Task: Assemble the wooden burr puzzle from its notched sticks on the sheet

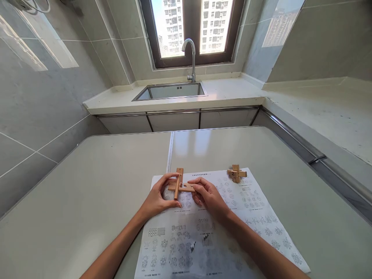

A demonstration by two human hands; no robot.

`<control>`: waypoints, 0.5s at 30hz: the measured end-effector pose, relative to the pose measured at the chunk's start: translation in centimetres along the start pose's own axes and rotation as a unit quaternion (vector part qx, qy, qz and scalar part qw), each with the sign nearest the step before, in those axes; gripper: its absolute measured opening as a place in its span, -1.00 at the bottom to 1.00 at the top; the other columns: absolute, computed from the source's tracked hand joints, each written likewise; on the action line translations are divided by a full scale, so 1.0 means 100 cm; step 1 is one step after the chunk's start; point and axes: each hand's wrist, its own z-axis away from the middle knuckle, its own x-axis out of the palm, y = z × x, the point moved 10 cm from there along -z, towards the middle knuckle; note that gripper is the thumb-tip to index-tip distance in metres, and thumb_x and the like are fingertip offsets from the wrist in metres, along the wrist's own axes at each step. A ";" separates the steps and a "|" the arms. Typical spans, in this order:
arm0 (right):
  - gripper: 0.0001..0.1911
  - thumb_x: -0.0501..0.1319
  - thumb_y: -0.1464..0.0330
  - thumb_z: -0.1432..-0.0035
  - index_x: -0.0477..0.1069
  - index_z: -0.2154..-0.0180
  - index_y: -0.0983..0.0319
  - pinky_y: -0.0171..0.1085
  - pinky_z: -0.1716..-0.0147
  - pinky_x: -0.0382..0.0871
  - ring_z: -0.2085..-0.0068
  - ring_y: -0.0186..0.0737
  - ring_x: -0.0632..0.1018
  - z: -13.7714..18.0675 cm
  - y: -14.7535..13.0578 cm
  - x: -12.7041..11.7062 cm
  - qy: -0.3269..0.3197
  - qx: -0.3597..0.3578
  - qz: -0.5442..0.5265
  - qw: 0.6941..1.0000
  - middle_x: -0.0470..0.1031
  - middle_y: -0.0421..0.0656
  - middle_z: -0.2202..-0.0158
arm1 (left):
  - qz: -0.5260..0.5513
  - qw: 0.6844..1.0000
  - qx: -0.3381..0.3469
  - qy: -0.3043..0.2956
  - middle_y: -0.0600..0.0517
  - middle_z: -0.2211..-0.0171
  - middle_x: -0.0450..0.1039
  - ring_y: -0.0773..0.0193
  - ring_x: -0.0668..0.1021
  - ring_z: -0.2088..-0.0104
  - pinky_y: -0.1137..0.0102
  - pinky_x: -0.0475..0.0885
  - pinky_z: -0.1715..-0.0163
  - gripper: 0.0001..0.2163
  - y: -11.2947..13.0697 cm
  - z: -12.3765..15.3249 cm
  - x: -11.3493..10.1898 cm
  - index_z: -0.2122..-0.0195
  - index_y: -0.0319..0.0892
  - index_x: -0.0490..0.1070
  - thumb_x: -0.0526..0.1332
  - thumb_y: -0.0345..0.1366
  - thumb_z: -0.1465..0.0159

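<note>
Home kitchen: steel sink with gooseneck faucet set in pale countertop, grey tiled walls, cabinet fronts below, window facing apartment towers.

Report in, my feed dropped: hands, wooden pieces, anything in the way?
Left hand shut on long bar; right hand shut on notched bar, bars crossed over the printed sheet. Assembled puzzle apart on sheet. Nothing in the way.

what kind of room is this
Most likely a home kitchen: a steel sink with a curved tap set in a counter under a window, cabinet doors below, and tiled walls.
</note>
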 end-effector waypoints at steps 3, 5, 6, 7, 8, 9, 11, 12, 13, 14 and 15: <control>-0.68 0.26 0.13 -0.29 0.46 0.11 0.25 -0.34 0.54 0.11 0.56 -0.37 0.27 0.001 -0.001 0.001 -0.002 -0.002 0.005 1.000 0.31 -0.35 0.60 | -0.007 1.000 0.002 -0.013 -0.13 -0.18 0.50 -0.07 0.53 -0.20 0.15 0.37 -0.27 -0.22 0.003 0.000 0.003 -0.29 -0.03 0.34 0.60 -0.15 -0.06; -0.67 0.26 0.12 -0.29 0.46 0.11 0.25 -0.33 0.53 0.13 0.55 -0.36 0.29 0.001 -0.002 0.001 -0.004 -0.005 0.009 1.000 0.31 -0.34 0.59 | -0.013 1.000 0.003 -0.016 -0.13 -0.22 0.47 -0.08 0.51 -0.23 0.14 0.36 -0.29 -0.23 0.004 0.000 0.004 -0.29 -0.03 0.35 0.59 -0.14 -0.08; -0.66 0.26 0.11 -0.28 0.46 0.11 0.25 -0.33 0.53 0.13 0.55 -0.36 0.29 0.001 -0.002 0.002 -0.004 -0.006 0.011 1.000 0.32 -0.34 0.59 | -0.015 1.000 0.004 -0.013 -0.13 -0.22 0.47 -0.09 0.51 -0.22 0.13 0.37 -0.28 -0.23 0.004 0.000 0.003 -0.29 -0.03 0.36 0.59 -0.14 -0.07; -0.66 0.27 0.10 -0.28 0.46 0.12 0.25 -0.33 0.52 0.14 0.55 -0.36 0.30 0.000 -0.001 0.002 -0.004 -0.006 0.012 1.000 0.32 -0.34 0.59 | -0.018 1.000 0.006 -0.006 -0.13 -0.19 0.49 -0.09 0.52 -0.20 0.13 0.38 -0.27 -0.23 0.004 0.000 0.003 -0.28 -0.03 0.37 0.60 -0.14 -0.05; -0.65 0.28 0.10 -0.27 0.46 0.12 0.24 -0.33 0.52 0.15 0.55 -0.35 0.30 0.000 -0.001 0.002 -0.004 -0.006 0.012 1.000 0.33 -0.34 0.59 | -0.021 1.000 0.008 0.001 -0.13 -0.16 0.51 -0.09 0.54 -0.17 0.13 0.39 -0.26 -0.22 0.004 0.000 0.001 -0.27 -0.03 0.37 0.61 -0.13 -0.03; -0.65 0.28 0.09 -0.26 0.46 0.12 0.24 -0.32 0.52 0.16 0.55 -0.35 0.31 0.000 -0.001 0.002 -0.003 -0.007 0.012 1.000 0.33 -0.33 0.58 | -0.023 1.000 0.009 0.006 -0.12 -0.13 0.52 -0.08 0.55 -0.15 0.13 0.40 -0.24 -0.21 0.003 0.000 0.001 -0.26 -0.03 0.38 0.62 -0.13 -0.01; -0.64 0.29 0.09 -0.24 0.46 0.13 0.24 -0.32 0.53 0.16 0.55 -0.35 0.31 0.000 -0.002 0.002 -0.001 -0.008 0.010 1.000 0.34 -0.33 0.58 | -0.030 0.999 0.011 0.013 -0.10 -0.09 0.53 -0.07 0.56 -0.11 0.14 0.42 -0.22 -0.20 0.002 0.000 -0.001 -0.25 -0.02 0.38 0.63 -0.12 0.01; -0.64 0.30 0.09 -0.24 0.47 0.13 0.24 -0.32 0.53 0.16 0.56 -0.35 0.31 0.000 -0.002 0.003 0.000 -0.008 0.009 1.000 0.34 -0.33 0.58 | -0.033 0.999 0.012 0.015 -0.10 -0.09 0.52 -0.07 0.56 -0.12 0.15 0.42 -0.21 -0.20 0.001 0.000 -0.001 -0.24 -0.02 0.39 0.63 -0.12 0.02; -0.64 0.30 0.09 -0.23 0.47 0.13 0.25 -0.32 0.53 0.16 0.56 -0.35 0.31 0.000 -0.003 0.003 0.000 -0.009 0.009 1.000 0.33 -0.33 0.58 | -0.035 0.999 0.014 0.017 -0.09 -0.10 0.51 -0.07 0.55 -0.12 0.16 0.42 -0.20 -0.20 0.001 0.000 -0.002 -0.24 -0.01 0.39 0.63 -0.11 0.02; -0.64 0.30 0.09 -0.23 0.47 0.13 0.25 -0.32 0.53 0.15 0.56 -0.36 0.30 0.000 -0.003 0.003 0.001 -0.010 0.010 1.000 0.33 -0.33 0.58 | -0.035 0.999 0.017 0.018 -0.09 -0.11 0.50 -0.07 0.54 -0.12 0.17 0.42 -0.20 -0.20 0.001 0.000 -0.002 -0.24 0.00 0.39 0.63 -0.11 0.02; -0.64 0.30 0.09 -0.23 0.47 0.13 0.25 -0.32 0.53 0.15 0.56 -0.36 0.30 0.000 -0.004 0.003 0.002 -0.010 0.011 1.000 0.33 -0.34 0.59 | -0.032 0.999 0.021 0.018 -0.09 -0.12 0.50 -0.06 0.54 -0.13 0.18 0.41 -0.19 -0.20 0.001 0.000 -0.002 -0.24 0.00 0.39 0.63 -0.10 0.02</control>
